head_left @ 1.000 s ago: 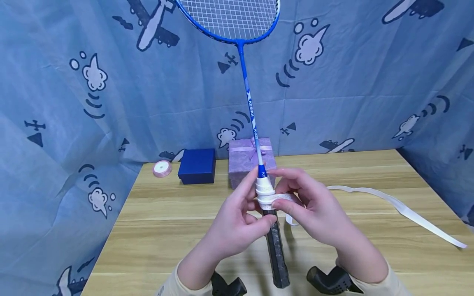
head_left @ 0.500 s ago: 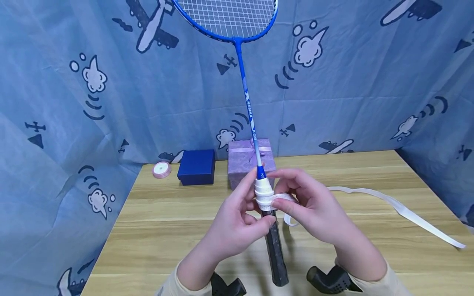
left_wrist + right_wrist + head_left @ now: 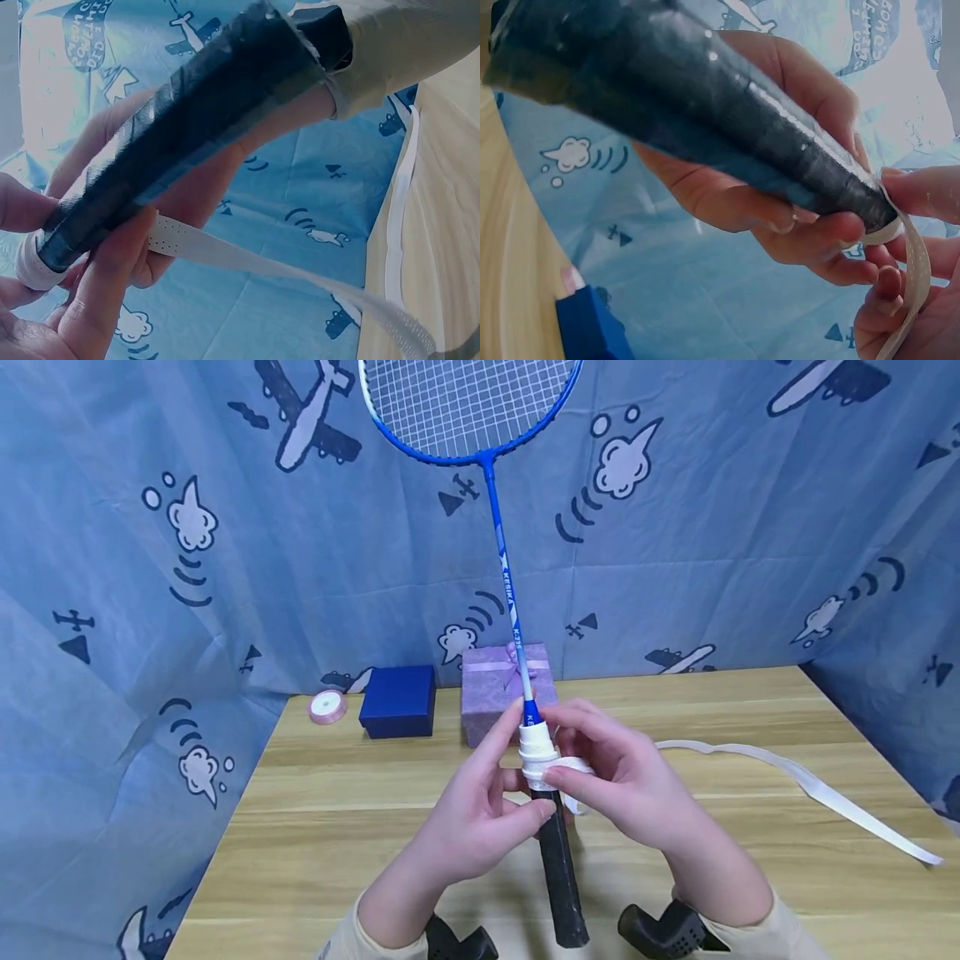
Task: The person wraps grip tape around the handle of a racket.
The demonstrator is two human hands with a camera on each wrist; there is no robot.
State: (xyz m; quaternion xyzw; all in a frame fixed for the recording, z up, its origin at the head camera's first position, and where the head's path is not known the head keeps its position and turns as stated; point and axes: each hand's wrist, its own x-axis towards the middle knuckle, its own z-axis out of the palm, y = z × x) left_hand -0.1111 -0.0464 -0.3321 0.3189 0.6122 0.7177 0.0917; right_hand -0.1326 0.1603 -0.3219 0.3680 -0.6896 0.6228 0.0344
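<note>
A blue badminton racket [image 3: 507, 578] is held upright, leaning slightly, its head cut off by the top of the head view. My left hand [image 3: 472, 822] grips its handle [image 3: 558, 877], the thumb on the black part and the index finger up by the cone. White grip tape [image 3: 536, 745] is wound in overlapping turns round the handle's top. Close beside it on the right, my right hand [image 3: 626, 777] pinches the tape between thumb and fingers. In the left wrist view a loose length of perforated tape [image 3: 225, 253] hangs from the fingers.
On the wooden table [image 3: 337, 860], a long white strip [image 3: 813, 783] lies to the right. A dark blue box [image 3: 397, 700], a purple gift box [image 3: 480, 702] and a pink-edged ribbon spool [image 3: 327, 707] stand along the back. Patterned blue cloth [image 3: 300, 568] hangs behind.
The racket has turned a little about its shaft, its head shifting right and slightly down in view. My right hand has moved slightly left, closer to the handle, with the tape still pinched.
</note>
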